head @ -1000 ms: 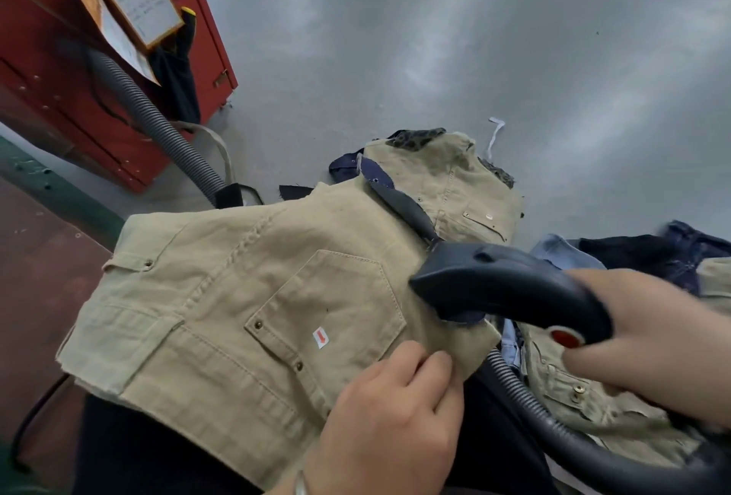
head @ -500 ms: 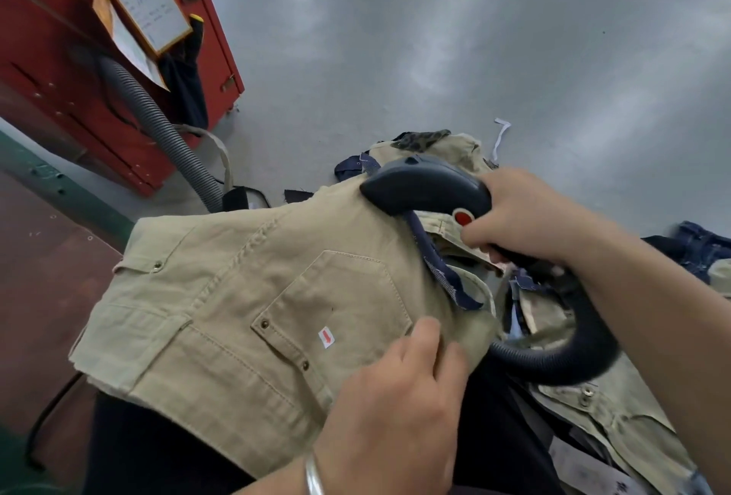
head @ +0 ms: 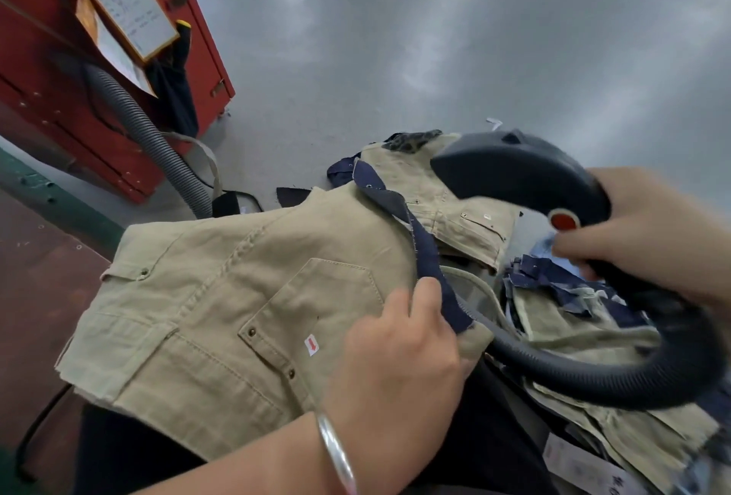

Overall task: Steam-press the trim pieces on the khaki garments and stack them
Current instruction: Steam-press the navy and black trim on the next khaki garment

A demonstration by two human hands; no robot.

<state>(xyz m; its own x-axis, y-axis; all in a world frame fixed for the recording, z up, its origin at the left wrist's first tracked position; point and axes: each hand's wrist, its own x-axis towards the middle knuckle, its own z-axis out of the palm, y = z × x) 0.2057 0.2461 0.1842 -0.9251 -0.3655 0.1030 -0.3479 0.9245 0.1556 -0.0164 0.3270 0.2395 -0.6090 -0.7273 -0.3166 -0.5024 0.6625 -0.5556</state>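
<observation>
A khaki garment [head: 221,289] with a patch pocket and a small red-and-white sticker lies spread across my lap. A navy trim strip [head: 423,245] runs along its right edge. My left hand [head: 399,352] pinches the lower end of that strip against the khaki cloth. My right hand [head: 648,233] grips the handle of a dark steam iron [head: 518,174], which is lifted clear of the strip at the upper right, its hose [head: 617,380] looping below. Behind lies a second khaki piece [head: 439,194].
A heap of khaki and denim pieces [head: 585,320] lies at the right under the hose. A red cabinet [head: 118,75] with papers clipped on it stands at the upper left, a grey ribbed hose [head: 158,146] beside it. Grey floor [head: 435,40] stretches beyond.
The iron has left the strip and swung up to the right. My left hand has slid right and taken the strip's lower end between its fingers.
</observation>
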